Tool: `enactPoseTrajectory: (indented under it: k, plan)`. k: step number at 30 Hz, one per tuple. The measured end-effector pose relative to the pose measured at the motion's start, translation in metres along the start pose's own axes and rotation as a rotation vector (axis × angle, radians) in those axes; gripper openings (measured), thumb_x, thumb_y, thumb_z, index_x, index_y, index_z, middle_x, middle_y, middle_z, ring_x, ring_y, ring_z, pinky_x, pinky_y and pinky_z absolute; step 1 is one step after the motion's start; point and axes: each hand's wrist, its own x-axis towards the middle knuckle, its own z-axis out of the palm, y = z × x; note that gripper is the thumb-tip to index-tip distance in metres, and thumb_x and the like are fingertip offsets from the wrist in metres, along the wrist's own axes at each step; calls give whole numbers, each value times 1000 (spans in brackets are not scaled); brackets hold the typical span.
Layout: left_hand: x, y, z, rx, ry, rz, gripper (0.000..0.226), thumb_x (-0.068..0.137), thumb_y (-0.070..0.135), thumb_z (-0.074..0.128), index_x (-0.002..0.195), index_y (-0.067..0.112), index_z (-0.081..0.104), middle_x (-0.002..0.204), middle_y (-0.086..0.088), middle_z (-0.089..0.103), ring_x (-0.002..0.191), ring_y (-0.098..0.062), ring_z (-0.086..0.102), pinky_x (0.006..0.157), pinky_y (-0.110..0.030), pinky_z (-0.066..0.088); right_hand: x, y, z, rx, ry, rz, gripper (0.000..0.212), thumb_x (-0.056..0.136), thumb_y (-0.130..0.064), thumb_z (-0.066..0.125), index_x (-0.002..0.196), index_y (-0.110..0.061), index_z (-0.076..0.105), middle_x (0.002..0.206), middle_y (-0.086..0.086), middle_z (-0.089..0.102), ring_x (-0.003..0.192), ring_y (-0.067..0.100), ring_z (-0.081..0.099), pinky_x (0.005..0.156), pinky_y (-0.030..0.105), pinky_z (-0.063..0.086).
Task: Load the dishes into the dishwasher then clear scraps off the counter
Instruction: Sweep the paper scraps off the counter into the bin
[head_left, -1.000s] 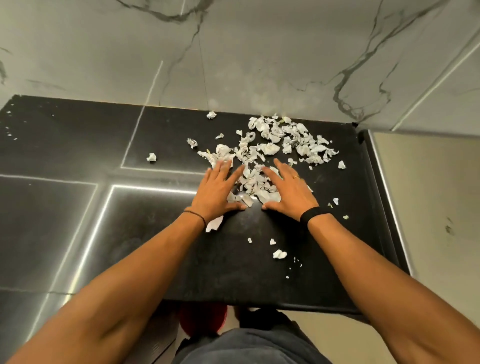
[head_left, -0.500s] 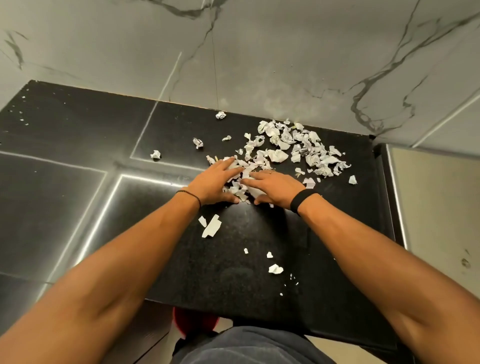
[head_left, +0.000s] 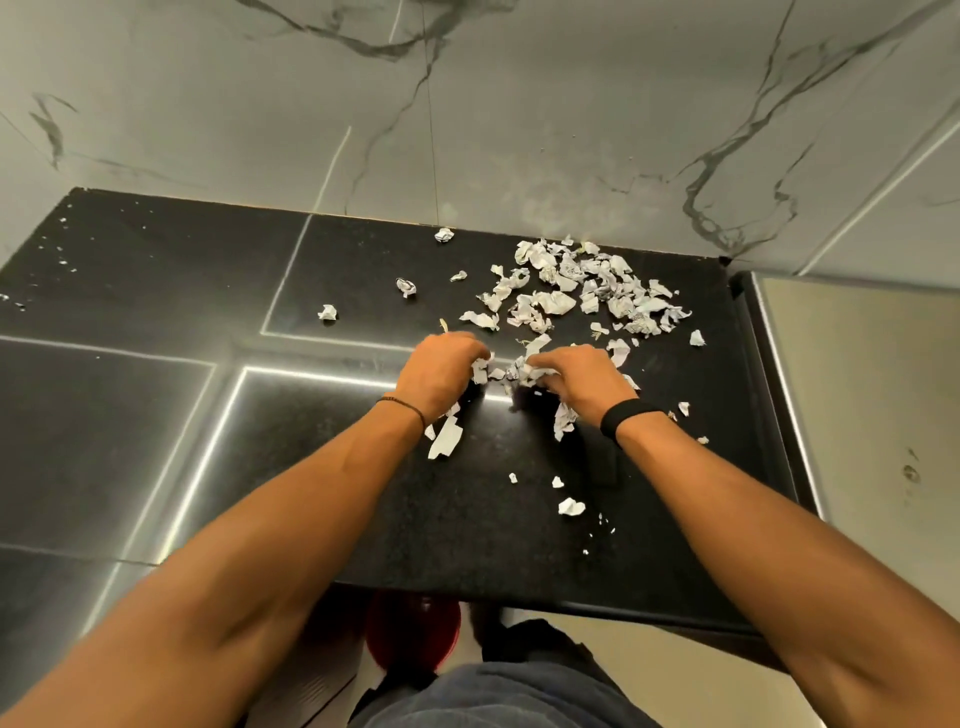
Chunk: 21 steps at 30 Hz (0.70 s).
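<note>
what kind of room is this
Probably a kitchen: a dark polished stone counter set against a marble-look wall, with torn paper scraps strewn on it.

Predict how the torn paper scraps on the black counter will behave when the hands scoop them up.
The paper scraps look thin and crumpled, so they are probably very light and floppy. Loose, separate pieces will likely slip out of a grip; some already lie below the left hand and right hand. They probably slide easily on the glossy counter.
</note>
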Motion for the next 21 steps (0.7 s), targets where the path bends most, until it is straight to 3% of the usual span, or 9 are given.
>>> enactPoseTrajectory:
  k: [3,8,15,18,21]
  plan:
    - [-2,0,-17,-50,81,-14,38,84,1,61,115,19,73,117,-3,72,113,-30,64,87,-40,49,-17,-9,-10,136,105,60,35,92,-14,67,126,-16,68,123,10,70,118,28,62,104,36,45]
    - [-22,-6,-34,-143,156,-11,35,83,2,67,112,19,75,116,-1,73,112,-26,66,94,-39,51,-45,-35,-22,211,215,135,33,90,-14,71,123,-16,70,121,7,71,113,21,63,90,15,36]
    - [-86,-3,-34,-236,247,-120,36,79,2,68,108,21,77,111,0,75,109,-23,67,94,-37,50,-71,-76,-11,240,197,16,32,91,-13,70,123,-17,70,119,5,72,111,19,65,94,18,40]
    - [-117,1,-32,-276,312,-238,35,78,1,67,106,20,78,109,0,76,107,-22,68,93,-35,51,-72,-90,-2,266,160,-87,32,91,-14,70,122,-20,71,120,2,72,112,17,66,101,27,48]
    - [-157,11,-22,-268,373,-394,35,78,1,69,107,18,78,107,-3,76,105,-25,68,93,-34,52,-79,-104,15,270,110,-199,31,90,-13,70,120,-20,72,116,2,73,107,18,67,92,22,46]
